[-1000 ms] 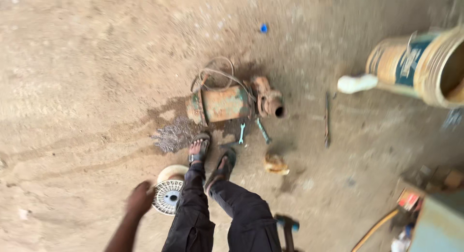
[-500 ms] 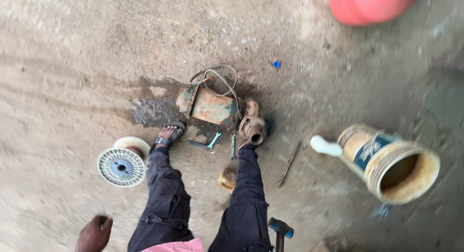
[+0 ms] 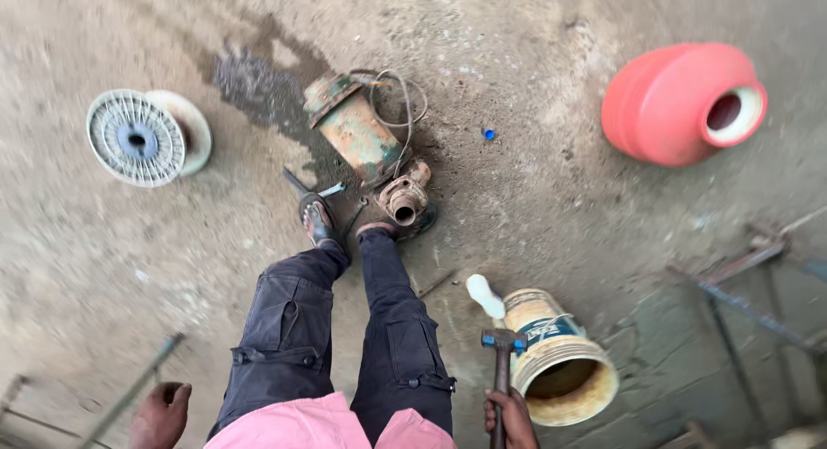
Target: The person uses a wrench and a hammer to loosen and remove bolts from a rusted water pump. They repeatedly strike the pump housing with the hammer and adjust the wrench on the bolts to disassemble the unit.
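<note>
— Bare, dusty concrete floor (image 3: 603,242) fills the head view, with a dark wet stain near its top-left. What lies on it?

— A rusty green water pump (image 3: 357,135) with a looped cable lies toward the top middle, its round outlet (image 3: 405,201) by the person's sandalled feet. A white fan cover (image 3: 138,137) sits toward the floor's left edge, a red clay-coloured pot (image 3: 680,105) lies on its side at the top right, and a tipped paint bucket (image 3: 556,354) rests near the bottom edge.

— And the hammer?

— The hammer (image 3: 502,371) stands upright at the bottom edge, just beside the bucket, head up.

— How would it handle?

— I judge it stiff and top-heavy: steel head, slim shaft. Best gripped low on the shaft, as it is, for swing.

— The hands?

— The right hand (image 3: 510,419) is wrapped tight round the lower shaft, fist closed, arm hanging by the right leg. The left hand (image 3: 159,414) hangs at the bottom-left by the left thigh, holding nothing, fingers loosely curled, near a thin metal rod (image 3: 129,389) on the floor without touching it, as far as I can tell.
</note>
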`<state>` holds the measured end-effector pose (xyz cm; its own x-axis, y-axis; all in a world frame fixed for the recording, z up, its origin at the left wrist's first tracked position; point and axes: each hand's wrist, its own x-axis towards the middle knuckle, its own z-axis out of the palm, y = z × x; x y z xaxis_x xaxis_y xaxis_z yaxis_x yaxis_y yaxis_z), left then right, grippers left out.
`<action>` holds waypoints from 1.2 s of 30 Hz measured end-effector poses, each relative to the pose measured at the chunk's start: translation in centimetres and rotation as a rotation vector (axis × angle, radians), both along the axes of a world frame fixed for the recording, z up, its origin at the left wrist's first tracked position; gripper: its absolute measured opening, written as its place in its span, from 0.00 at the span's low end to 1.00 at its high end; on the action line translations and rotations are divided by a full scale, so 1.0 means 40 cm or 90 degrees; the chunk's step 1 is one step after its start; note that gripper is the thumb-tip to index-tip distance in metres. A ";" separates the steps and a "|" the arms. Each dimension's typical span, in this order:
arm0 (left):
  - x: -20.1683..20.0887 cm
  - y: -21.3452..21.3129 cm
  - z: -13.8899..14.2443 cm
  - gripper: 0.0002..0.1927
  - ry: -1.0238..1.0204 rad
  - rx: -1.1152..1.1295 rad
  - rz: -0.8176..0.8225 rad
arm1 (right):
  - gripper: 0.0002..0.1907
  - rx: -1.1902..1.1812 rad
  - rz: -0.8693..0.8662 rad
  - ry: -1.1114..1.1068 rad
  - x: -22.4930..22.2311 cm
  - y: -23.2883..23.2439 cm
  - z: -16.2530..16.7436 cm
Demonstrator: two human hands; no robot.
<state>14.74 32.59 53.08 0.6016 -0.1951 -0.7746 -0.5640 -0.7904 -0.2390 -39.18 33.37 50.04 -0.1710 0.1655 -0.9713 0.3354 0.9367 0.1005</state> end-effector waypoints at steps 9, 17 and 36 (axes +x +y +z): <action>-0.181 0.323 0.019 0.24 0.038 -0.043 0.311 | 0.11 -0.099 0.277 -0.017 -0.009 -0.179 -0.024; -0.288 0.539 0.002 0.24 0.043 -0.159 0.444 | 0.14 -0.166 0.386 -0.026 0.049 -0.189 0.040; -0.417 0.370 -0.136 0.14 0.140 -0.559 0.708 | 0.19 -0.086 0.289 -0.208 0.122 -0.291 0.008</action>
